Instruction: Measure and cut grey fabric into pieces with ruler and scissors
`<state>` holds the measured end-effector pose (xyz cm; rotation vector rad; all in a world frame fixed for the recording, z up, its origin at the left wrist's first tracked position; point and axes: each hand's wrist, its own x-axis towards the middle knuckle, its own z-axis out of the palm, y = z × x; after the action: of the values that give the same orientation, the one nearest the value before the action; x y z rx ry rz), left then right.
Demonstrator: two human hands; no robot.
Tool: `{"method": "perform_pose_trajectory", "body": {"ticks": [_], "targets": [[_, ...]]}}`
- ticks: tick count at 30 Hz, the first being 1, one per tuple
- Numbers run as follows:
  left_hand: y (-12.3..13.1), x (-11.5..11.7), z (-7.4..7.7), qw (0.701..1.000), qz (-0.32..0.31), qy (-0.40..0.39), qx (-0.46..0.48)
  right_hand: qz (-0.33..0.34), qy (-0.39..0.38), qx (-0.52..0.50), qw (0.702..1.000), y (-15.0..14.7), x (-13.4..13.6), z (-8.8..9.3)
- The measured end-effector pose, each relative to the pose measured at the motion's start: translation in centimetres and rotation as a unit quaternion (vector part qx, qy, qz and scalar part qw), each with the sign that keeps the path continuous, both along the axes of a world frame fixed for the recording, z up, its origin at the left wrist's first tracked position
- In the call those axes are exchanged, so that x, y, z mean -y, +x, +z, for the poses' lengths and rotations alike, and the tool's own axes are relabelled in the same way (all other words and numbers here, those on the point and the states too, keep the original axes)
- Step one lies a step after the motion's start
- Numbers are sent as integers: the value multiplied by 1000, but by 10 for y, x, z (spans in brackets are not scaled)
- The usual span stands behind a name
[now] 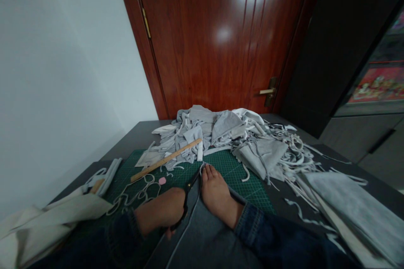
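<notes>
Across the counter (129, 138), cut scraps (227, 128) lie heaped, yet the grey cloth (214, 241) looks only part-trimmed: left hand (168, 208) clasped round scissors (188, 189), right hand (217, 193) laid flat on the fabric.

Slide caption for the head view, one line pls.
Left hand holds black scissors against gray fabric, right hand flat on it, over a green cutting mat.

We've got grey cloth (210, 235) flat over near part of green mat (252, 189); dark scissors (189, 185) there too, tips toward mat's far edge.
</notes>
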<state>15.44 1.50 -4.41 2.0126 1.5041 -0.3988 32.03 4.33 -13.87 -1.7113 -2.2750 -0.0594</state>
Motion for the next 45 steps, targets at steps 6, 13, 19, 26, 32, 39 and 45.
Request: {"method": "perform_pose_trajectory", "body": {"ticks": [6, 13, 19, 26, 32, 39, 45], "targets": [[-1, 1, 4, 999, 18, -21, 29, 2, 5, -5, 1000, -1, 0, -1], [0, 2, 11, 999, 41, 13, 1, 3, 0, -9, 1000, 0, 0, 1], [6, -2, 13, 999, 30, 8, 8, -8, -1, -9, 1000, 0, 1, 0], [5, -2, 13, 999, 32, 2, 12, -14, -8, -23, 1000, 1, 1, -2], [0, -2, 14, 999, 33, -6, 2, -18, -20, -20, 999, 0, 0, -2], [1, -4, 14, 999, 35, 13, -8, -18, -19, -8, 1000, -1, -1, -2], [8, -12, 11, 1000, 17, 18, -4, -12, -35, -7, 999, 0, -1, 2]]}}
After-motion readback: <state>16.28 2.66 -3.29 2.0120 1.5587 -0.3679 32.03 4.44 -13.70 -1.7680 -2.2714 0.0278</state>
